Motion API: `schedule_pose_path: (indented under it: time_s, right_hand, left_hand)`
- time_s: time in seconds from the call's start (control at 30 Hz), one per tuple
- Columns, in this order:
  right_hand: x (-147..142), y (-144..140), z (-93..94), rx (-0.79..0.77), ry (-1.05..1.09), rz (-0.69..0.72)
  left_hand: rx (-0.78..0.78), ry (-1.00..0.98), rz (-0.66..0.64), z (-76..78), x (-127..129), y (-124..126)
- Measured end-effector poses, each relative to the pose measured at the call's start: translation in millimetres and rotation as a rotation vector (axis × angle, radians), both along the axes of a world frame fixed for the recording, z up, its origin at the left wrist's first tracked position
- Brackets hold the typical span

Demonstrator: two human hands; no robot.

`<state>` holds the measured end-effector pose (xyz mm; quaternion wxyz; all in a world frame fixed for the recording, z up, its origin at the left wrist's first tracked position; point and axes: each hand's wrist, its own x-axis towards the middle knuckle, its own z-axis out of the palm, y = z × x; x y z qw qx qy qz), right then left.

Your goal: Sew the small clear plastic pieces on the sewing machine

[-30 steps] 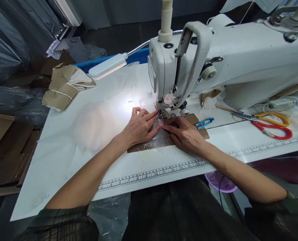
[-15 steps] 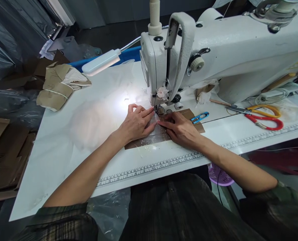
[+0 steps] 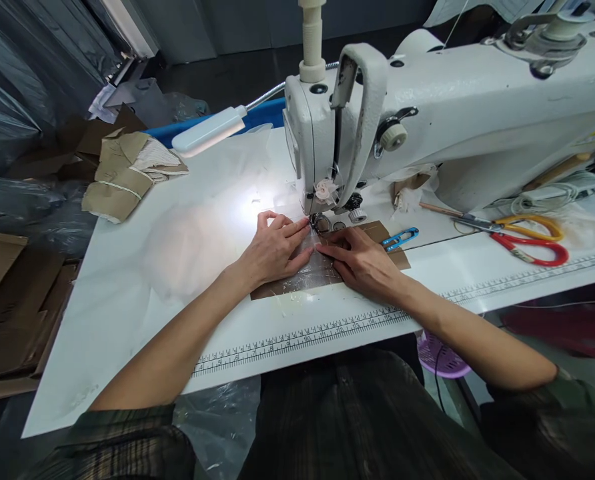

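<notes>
At frame centre, by the sewing machine [image 3: 442,113], the left hand [image 3: 277,248] lies loosely spread on sheer fabric [image 3: 313,265]. The right hand [image 3: 362,261] touches it too (whether pinching, I cannot tell)

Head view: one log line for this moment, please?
left hand: spread on sheer whitish fabric | right hand: touching it | white sewing machine: beyond hands | slim blue snips: beside right hand
</notes>
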<state>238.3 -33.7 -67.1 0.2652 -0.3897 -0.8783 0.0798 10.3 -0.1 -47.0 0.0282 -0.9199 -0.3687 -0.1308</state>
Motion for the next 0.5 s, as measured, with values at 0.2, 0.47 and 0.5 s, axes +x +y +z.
schedule_pose_path:
  time_s: [0.2,0.47,0.5]
  right_hand:
    - [-0.2,-0.6,0.1,-0.008,0.014,-0.001]
    - [-0.7,-0.8,1.2,-0.003,0.027,-0.007]
    - [-0.7,-0.8,1.2,-0.006,0.031,-0.005]
  left_hand:
    - [0.005,-0.012,0.008,-1.9,-0.3,-1.1]
    - [-0.019,-0.021,0.035,-0.3,1.1,-4.5]
    - [-0.023,-0.02,0.036,0.0,1.2,-4.6]
